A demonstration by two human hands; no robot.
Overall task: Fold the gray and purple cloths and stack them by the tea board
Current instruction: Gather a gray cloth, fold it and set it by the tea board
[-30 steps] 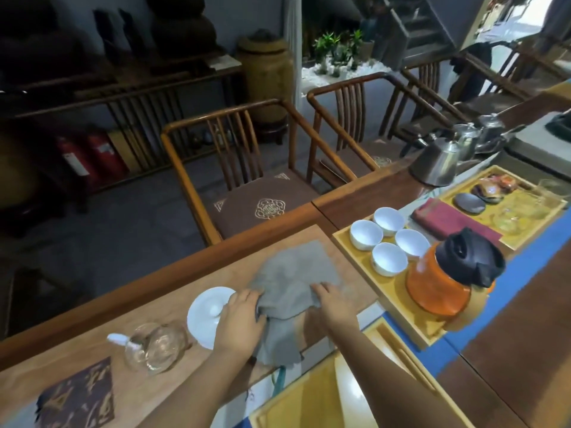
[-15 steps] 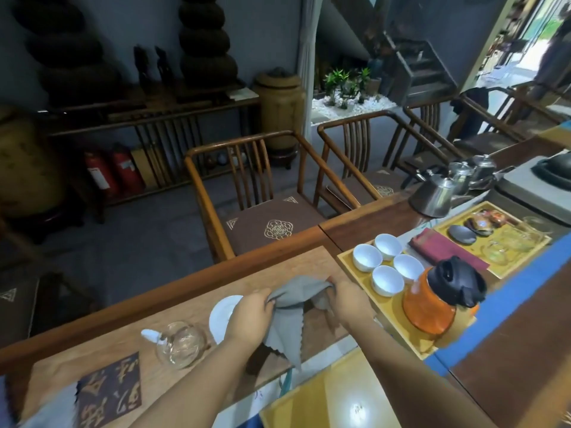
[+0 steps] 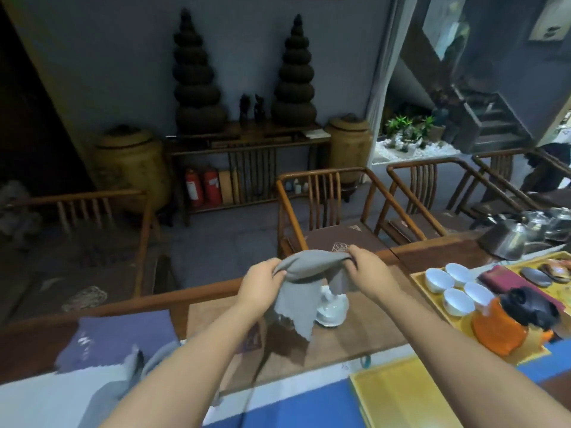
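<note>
head view: the gray cloth [image 3: 304,279] hangs in the air above the desk [image 3: 355,332], bunched along its top edge, its loose corners drooping toward the near side. the left hand [image 3: 261,284] grips its left end with curled fingers, and the right hand [image 3: 369,270] pinches its right end; the two hands are apart with the cloth stretched between them. the purple cloth [image 3: 120,335] lies flat on the desk at the left, well apart from the gray one. a white lidded cup [image 3: 333,307] stands on the desk just behind the hanging cloth. to the right, a yellow tea board [image 3: 423,281] carries four white cups [image 3: 457,285] and an orange kettle [image 3: 506,322] with a black lid.
</note>
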